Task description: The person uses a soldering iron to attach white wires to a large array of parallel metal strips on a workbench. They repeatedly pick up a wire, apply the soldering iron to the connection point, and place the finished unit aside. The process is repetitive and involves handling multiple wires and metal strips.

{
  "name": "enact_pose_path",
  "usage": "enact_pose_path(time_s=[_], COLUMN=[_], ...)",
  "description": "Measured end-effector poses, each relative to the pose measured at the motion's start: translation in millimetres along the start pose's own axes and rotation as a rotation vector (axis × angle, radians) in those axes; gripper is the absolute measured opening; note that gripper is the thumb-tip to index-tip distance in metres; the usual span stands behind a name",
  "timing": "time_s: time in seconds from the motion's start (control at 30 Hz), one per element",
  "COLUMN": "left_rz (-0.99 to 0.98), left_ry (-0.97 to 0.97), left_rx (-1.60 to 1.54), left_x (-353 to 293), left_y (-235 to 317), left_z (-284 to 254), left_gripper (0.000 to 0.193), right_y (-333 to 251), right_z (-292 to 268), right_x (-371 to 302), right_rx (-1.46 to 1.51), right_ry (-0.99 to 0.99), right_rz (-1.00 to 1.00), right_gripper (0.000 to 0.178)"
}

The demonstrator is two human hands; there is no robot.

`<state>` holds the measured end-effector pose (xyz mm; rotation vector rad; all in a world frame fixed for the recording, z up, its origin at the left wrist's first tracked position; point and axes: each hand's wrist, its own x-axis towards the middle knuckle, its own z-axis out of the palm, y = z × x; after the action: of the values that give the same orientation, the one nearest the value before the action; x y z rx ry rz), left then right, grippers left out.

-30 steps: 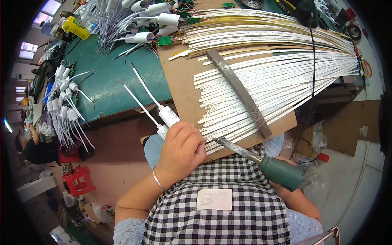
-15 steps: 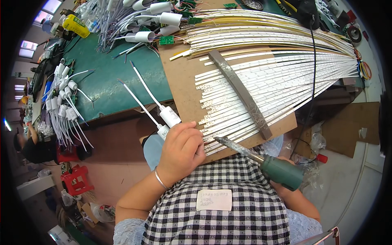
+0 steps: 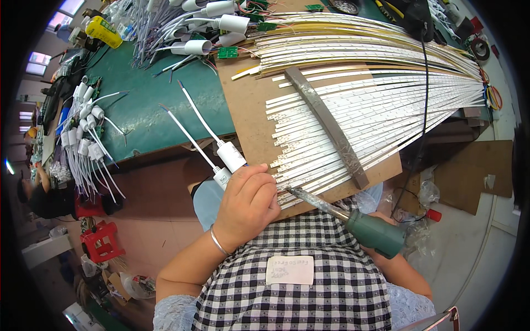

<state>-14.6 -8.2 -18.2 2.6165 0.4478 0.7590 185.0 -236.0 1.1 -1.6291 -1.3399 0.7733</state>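
My left hand (image 3: pixel 247 201) is closed, its fingers curled down at the near ends of the white LED strips (image 3: pixel 326 127). What its fingertips press or hold is hidden under them. Just beyond its knuckles lie two white end caps with cables, one farther (image 3: pixel 231 156) and one nearer (image 3: pixel 222 176). My right hand (image 3: pixel 381 257) is wrapped round the green handle of a soldering iron (image 3: pixel 378 234), which hides most of it. The iron's dark tip is at the strip ends, close beside my left fingers. A brown bar (image 3: pixel 326 127) lies across the strips on a brown board (image 3: pixel 243 110).
More strips (image 3: pixel 353 41) lie at the far side. White caps with cables and green circuit boards (image 3: pixel 227 52) are heaped on the green table (image 3: pixel 165 110), with another bundle (image 3: pixel 85 129) at left. A black cord (image 3: pixel 425 94) crosses the strips. A red stool (image 3: pixel 103 241) stands on the floor.
The soldering iron has shifted slightly left, bringing its tip nearer my left fingers. My left hand stays in nearly the same place, still closed.
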Motion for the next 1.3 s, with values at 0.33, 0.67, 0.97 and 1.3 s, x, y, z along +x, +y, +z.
enact_pose_path(time_s=[0.33,0.67,0.97,1.3], left_rz=[-0.009,-0.020,0.005,0.028], left_ry=[0.003,0.018,0.034,-0.007], left_rx=[0.008,0.005,-0.064,-0.159], left_x=[2.0,-0.9,3.0,9.5], left_y=[2.0,3.9,1.3,-3.5], left_z=[1.6,0.6,2.5,2.9], left_gripper=[0.024,0.025,0.021,0.020], right_y=[8.4,23.7,-14.1,-39.0], right_z=[-0.5,-1.0,2.9,32.0], right_x=[-8.2,-25.3,-34.7,-26.0], right_rx=[0.394,0.227,0.512,0.475], right_ry=[0.022,0.047,0.223,0.404], right_rz=[0.109,0.198,0.325,0.462], right_gripper=[0.031,0.029,0.030,0.069])
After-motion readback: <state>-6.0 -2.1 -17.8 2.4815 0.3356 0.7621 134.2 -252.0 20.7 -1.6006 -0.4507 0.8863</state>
